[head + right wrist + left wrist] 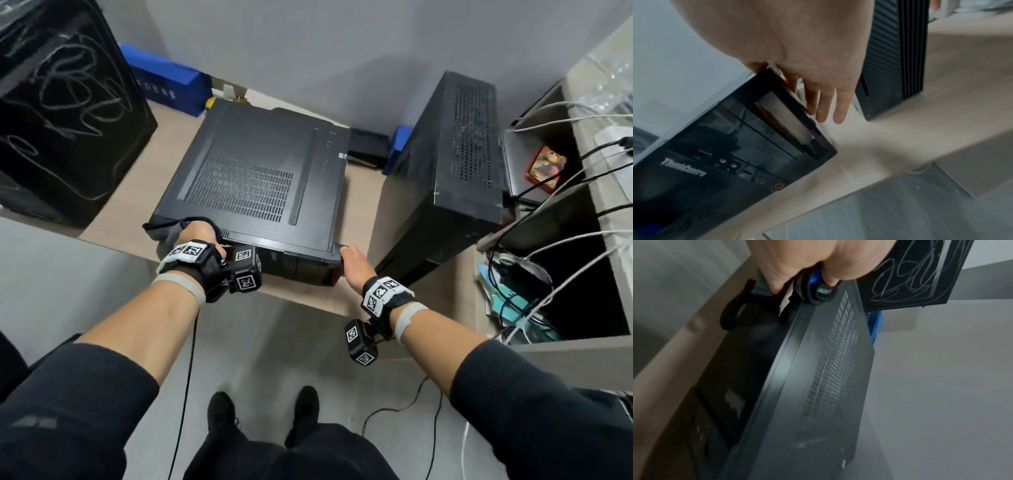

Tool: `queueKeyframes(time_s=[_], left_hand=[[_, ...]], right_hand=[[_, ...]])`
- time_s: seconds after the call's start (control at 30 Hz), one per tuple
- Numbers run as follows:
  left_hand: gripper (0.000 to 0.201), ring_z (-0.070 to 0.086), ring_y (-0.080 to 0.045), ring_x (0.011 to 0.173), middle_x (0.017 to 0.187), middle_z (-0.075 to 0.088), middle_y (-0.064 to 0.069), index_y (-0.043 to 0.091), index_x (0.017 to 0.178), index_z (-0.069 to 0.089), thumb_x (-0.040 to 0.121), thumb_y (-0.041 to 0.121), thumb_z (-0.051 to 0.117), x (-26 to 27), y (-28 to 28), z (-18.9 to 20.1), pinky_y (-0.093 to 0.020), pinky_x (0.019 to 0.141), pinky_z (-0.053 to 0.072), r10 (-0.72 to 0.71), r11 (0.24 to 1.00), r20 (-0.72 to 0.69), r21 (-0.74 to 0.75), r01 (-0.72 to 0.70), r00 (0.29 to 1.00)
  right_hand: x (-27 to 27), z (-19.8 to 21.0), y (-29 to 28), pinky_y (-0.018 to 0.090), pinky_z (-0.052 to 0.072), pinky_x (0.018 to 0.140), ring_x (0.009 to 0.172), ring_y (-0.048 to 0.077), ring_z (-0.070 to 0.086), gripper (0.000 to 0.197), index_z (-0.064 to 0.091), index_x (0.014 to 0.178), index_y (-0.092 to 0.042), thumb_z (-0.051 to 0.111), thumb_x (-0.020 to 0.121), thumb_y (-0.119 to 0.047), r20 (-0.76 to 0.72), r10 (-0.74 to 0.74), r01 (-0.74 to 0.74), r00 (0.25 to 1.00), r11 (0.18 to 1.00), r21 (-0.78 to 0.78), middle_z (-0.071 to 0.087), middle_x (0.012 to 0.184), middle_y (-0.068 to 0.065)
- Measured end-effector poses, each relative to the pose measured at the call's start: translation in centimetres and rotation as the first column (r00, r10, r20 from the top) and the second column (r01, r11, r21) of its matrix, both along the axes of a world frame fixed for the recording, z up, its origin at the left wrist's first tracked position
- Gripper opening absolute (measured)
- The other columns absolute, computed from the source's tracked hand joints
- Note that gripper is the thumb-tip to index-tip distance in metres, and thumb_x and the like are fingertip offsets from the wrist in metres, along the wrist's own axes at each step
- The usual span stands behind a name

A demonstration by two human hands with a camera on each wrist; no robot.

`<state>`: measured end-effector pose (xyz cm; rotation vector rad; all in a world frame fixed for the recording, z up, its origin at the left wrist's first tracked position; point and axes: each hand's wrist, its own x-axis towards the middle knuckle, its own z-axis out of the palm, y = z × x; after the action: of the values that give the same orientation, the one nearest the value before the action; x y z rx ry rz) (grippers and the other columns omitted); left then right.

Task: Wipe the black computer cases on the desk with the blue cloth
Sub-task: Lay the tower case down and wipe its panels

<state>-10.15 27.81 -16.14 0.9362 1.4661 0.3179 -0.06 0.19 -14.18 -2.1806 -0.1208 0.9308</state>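
A black computer case (253, 185) lies flat on its side in the middle of the desk (120, 212), its front panel (725, 162) facing me. My left hand (197, 233) grips the bunched blue cloth (815, 279) against the case's near left corner. At the near right corner is my right hand (354, 265), thumb on top and straight fingers (824, 105) flat along the right side. A second black case (455, 164) stands upright just to the right, a narrow gap away.
A third black case (68, 102) with pale scribbles stands at the left. Blue boxes (164, 82) sit against the back wall. Cables (565, 212) hang over a shelf unit on the right. The desk's front edge (301, 301) lies just below the flat case.
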Motion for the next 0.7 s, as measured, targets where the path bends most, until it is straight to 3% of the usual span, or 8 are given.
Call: queueKeyframes(time_s=[0.13, 0.23, 0.37, 0.47, 0.53, 0.57, 0.63, 0.7], left_hand=[[0.049, 0.057, -0.028, 0.127, 0.147, 0.051, -0.01, 0.01, 0.148, 0.042, 0.105, 0.031, 0.035, -2.0, 3.6, 0.4, -0.032, 0.076, 0.048, 0.08, 0.996, -0.057, 0.039, -0.078, 0.995], [0.05, 0.056, -0.028, 0.128, 0.149, 0.049, -0.011, 0.008, 0.151, 0.037, 0.105, 0.026, 0.038, -2.3, 5.4, 1.9, -0.031, 0.078, 0.047, 0.171, 0.985, -0.011, 0.026, -0.171, 0.985], [0.05, 0.058, -0.028, 0.116, 0.131, 0.056, -0.011, 0.009, 0.141, 0.043, 0.093, 0.02, 0.052, -2.7, 7.3, 1.7, -0.044, 0.102, 0.047, 0.172, 0.984, 0.025, 0.043, -0.173, 0.985], [0.078, 0.067, -0.037, 0.103, 0.121, 0.066, -0.017, 0.01, 0.13, 0.054, 0.055, 0.028, 0.061, -2.3, 12.1, -8.1, -0.06, 0.096, 0.051, 0.074, 0.994, 0.003, 0.079, -0.074, 0.997], [0.079, 0.07, -0.039, 0.094, 0.112, 0.07, -0.02, 0.009, 0.123, 0.059, 0.048, 0.031, 0.06, -2.0, 15.3, -14.6, -0.063, 0.088, 0.054, 0.02, 0.999, -0.025, 0.043, -0.019, 0.999], [0.073, 0.071, -0.038, 0.093, 0.109, 0.071, -0.019, 0.01, 0.121, 0.06, 0.051, 0.032, 0.06, -2.1, 15.9, -15.0, -0.061, 0.086, 0.055, 0.0, 0.999, -0.046, 0.052, 0.002, 0.999], [0.07, 0.07, -0.038, 0.099, 0.116, 0.069, -0.018, 0.009, 0.124, 0.059, 0.059, 0.035, 0.06, -2.6, 15.3, -12.1, -0.058, 0.088, 0.056, 0.003, 1.0, -0.022, 0.028, -0.002, 1.0], [0.061, 0.066, -0.035, 0.106, 0.125, 0.066, -0.014, 0.004, 0.129, 0.056, 0.075, 0.033, 0.059, -3.8, 13.2, -5.6, -0.053, 0.094, 0.055, -0.047, 0.998, 0.009, 0.035, 0.047, 0.999]], right_hand=[[-1.1, -0.3, 1.0, 0.04, 0.039, 0.103, 0.1, 0.02, 0.046, 0.034, 0.052, 0.095, -0.019, 0.029, 0.09, -0.044, -0.06, -0.184, 0.188, 0.981, 0.98, 0.068, 0.053, 0.108, 0.004], [-1.3, -2.0, 2.0, 0.039, 0.043, 0.091, 0.081, 0.017, 0.052, 0.038, 0.059, 0.077, -0.022, 0.042, 0.079, -0.055, -0.152, -0.458, 0.478, 0.876, 0.867, 0.142, 0.061, 0.087, 0.001], [-1.5, -3.6, 3.6, 0.043, 0.046, 0.097, 0.082, 0.02, 0.056, 0.027, 0.061, 0.072, -0.017, 0.054, 0.081, -0.041, -0.156, -0.681, 0.695, 0.716, 0.672, 0.255, 0.062, 0.082, 0.004], [-1.5, -3.7, 4.3, 0.042, 0.047, 0.09, 0.085, 0.023, 0.055, 0.036, 0.064, 0.072, -0.016, 0.06, 0.059, -0.05, -0.185, -0.772, 0.789, 0.608, 0.561, 0.248, 0.061, 0.081, 0.003], [-1.6, -3.0, 4.7, 0.037, 0.044, 0.085, 0.087, 0.022, 0.053, 0.033, 0.064, 0.073, -0.015, 0.06, 0.068, -0.047, -0.173, -0.803, 0.814, 0.571, 0.524, 0.252, 0.061, 0.086, 0.003], [-1.9, -2.5, 4.8, 0.034, 0.041, 0.082, 0.088, 0.021, 0.051, 0.032, 0.065, 0.076, -0.01, 0.058, 0.081, -0.041, -0.155, -0.808, 0.813, 0.569, 0.525, 0.252, 0.06, 0.089, 0.004], [-2.2, -2.2, 4.9, 0.026, 0.034, 0.078, 0.092, 0.02, 0.046, 0.034, 0.066, 0.092, 0.003, 0.049, 0.096, -0.026, -0.106, -0.788, 0.786, 0.607, 0.575, 0.226, 0.056, 0.097, 0.007], [-3.2, -2.0, 5.3, 0.024, 0.032, 0.076, 0.091, 0.02, 0.044, 0.032, 0.066, 0.097, 0.006, 0.047, 0.098, -0.02, -0.057, -0.781, 0.769, 0.622, 0.596, 0.229, 0.053, 0.097, 0.007]])
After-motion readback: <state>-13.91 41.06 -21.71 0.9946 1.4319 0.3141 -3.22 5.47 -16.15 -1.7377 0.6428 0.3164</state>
